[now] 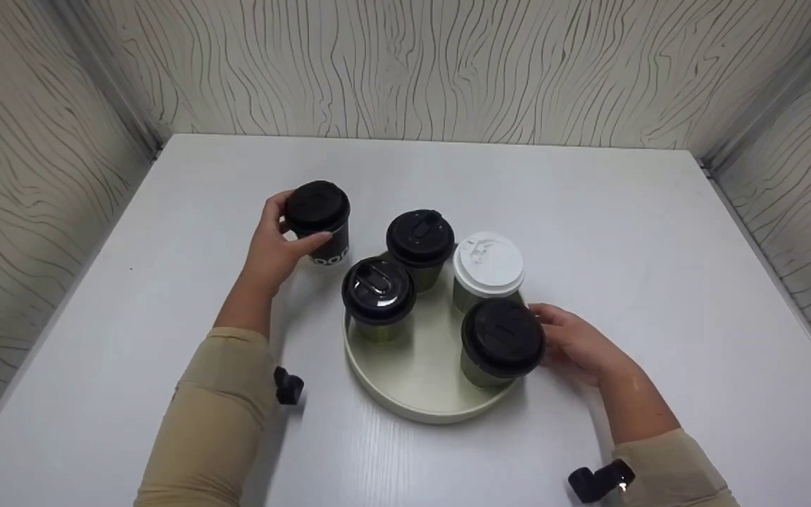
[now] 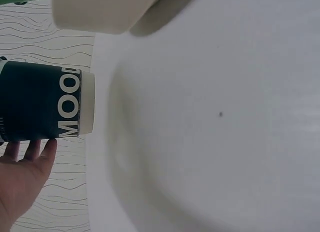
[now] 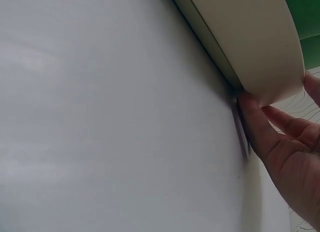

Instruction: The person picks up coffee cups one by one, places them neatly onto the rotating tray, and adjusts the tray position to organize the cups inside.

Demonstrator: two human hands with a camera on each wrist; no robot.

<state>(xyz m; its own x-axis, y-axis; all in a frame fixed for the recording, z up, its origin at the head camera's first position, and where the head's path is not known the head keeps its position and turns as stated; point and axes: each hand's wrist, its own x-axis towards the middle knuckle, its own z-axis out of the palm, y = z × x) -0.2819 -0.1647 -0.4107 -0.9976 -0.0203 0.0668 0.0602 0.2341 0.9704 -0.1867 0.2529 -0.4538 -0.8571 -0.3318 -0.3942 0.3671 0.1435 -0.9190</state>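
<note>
Here, dark black-lidded "MOOD" cup (image 1: 321, 225).

The dark cup (image 2: 40, 102) reads "MOOD" in white.

**Five cups, one tray, two hands**

Five lidded paper cups in all. Four wear black lids: the dark cup (image 1: 319, 225) off the tray toward the table's left edge, and three green ones (image 1: 420, 246) (image 1: 379, 296) (image 1: 501, 343) on the tray. One cup has a white lid (image 1: 488, 269). One round cream tray (image 1: 419, 401) sits on one white table (image 1: 588, 211). Two hands: the left hand (image 1: 275, 243) and the right hand (image 1: 578, 343).
</note>
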